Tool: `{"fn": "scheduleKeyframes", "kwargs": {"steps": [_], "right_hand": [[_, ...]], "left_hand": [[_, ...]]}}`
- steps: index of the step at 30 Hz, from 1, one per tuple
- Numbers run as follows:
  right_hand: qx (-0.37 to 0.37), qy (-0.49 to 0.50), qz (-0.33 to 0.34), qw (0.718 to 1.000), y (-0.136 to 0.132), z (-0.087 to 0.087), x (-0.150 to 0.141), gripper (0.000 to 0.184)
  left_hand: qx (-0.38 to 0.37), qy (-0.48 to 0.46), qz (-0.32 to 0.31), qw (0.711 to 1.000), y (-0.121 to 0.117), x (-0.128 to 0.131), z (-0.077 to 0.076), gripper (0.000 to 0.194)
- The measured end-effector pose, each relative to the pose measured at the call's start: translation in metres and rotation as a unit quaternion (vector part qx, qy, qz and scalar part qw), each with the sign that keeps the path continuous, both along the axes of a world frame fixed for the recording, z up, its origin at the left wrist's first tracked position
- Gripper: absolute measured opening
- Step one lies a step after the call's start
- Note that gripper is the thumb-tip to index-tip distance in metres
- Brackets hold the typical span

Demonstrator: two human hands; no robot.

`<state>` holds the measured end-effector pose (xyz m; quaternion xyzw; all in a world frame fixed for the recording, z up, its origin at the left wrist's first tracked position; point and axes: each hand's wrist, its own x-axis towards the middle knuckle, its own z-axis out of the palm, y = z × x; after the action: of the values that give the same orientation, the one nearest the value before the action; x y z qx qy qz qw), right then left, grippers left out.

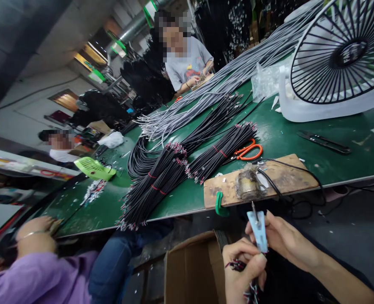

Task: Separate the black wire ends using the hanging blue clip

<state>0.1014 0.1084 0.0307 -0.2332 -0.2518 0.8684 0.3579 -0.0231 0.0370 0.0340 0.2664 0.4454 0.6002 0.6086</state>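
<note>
My left hand (242, 266) is closed round a bundle of thin dark wires (252, 291), whose red and white ends stick out between the fingers. Right by its thumb is the narrow end of a light blue plastic clip (257, 230). My right hand (288, 240) has its fingers curled behind and around that clip, with the thumb at the clip's upper right side. A thin metal shaft (253, 207) runs from the clip up to a small motor (249, 184), which sits on a wooden board (291, 173) at the table edge.
On the green table (320, 122) lie tied bundles of black cables (156, 181), long grey cables (212, 93), orange-handled scissors (250, 151) and black thread snips (324, 141). A white fan (332, 105) stands at right. Below is a cardboard box (195, 270). A purple-sleeved person (41, 274) sits at left.
</note>
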Motion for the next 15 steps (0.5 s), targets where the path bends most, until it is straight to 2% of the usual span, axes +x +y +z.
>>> {"fn": "scheduleKeyframes", "kwargs": {"steps": [4, 7, 11, 15], "right_hand": [[0.012, -0.017, -0.022, 1.000, -0.004, -0.019, 0.010, 0.051], [0.061, -0.073, -0.032, 0.995, -0.008, -0.026, 0.020, 0.044], [0.144, -0.163, -0.008, 0.976, -0.015, -0.026, 0.030, 0.024], [0.189, -0.180, 0.009, 0.965, -0.016, -0.023, 0.030, 0.023]], "left_hand": [[0.007, -0.031, 0.024, 0.999, -0.001, 0.005, 0.003, 0.014], [-0.001, -0.031, 0.025, 0.999, -0.003, 0.006, 0.006, 0.015], [-0.005, -0.020, 0.027, 0.999, -0.011, 0.005, 0.007, 0.017], [-0.051, -0.002, 0.034, 0.998, -0.022, 0.005, -0.001, 0.027]]}}
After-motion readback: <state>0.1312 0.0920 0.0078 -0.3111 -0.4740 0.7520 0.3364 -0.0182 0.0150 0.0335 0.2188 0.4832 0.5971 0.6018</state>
